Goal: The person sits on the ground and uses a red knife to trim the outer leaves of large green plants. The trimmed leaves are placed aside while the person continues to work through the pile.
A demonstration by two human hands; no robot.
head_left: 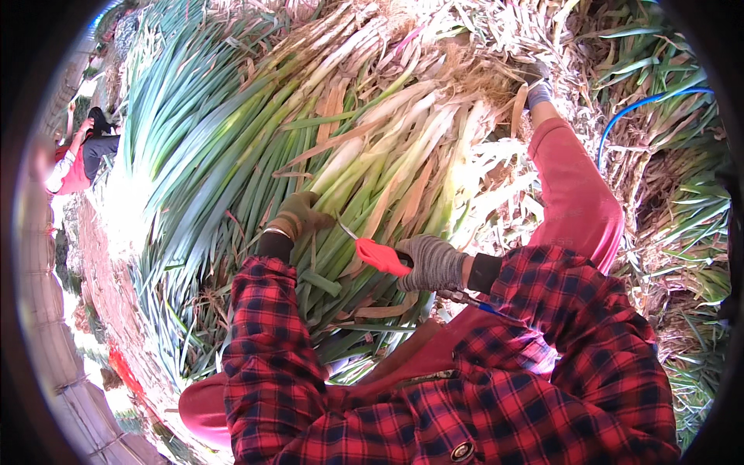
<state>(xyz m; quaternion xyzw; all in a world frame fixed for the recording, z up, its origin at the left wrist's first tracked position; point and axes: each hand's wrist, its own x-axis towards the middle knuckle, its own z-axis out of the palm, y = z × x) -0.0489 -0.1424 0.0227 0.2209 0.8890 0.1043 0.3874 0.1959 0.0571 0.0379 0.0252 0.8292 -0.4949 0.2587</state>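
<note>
A large heap of long green onions (pixel 232 147) lies before me, green leaves to the left and pale root ends to the far right. My left hand (pixel 298 217), in a brown glove, is closed round some of the green stalks at the near side of the heap. In a grey striped glove, my right hand (pixel 434 262) grips a red air blow gun (pixel 380 257). Its thin metal nozzle points left toward the left hand's fingertips. A metal fitting and a blue hose end show below the right wrist.
Dry peeled leaves and husks (pixel 496 186) litter the ground at the right. A blue hose (pixel 620 116) curves across more onions (pixel 659 70) at the far right. My red-trousered leg (pixel 573 186) stretches alongside the heap. Another person (pixel 74 167) sits at the far left.
</note>
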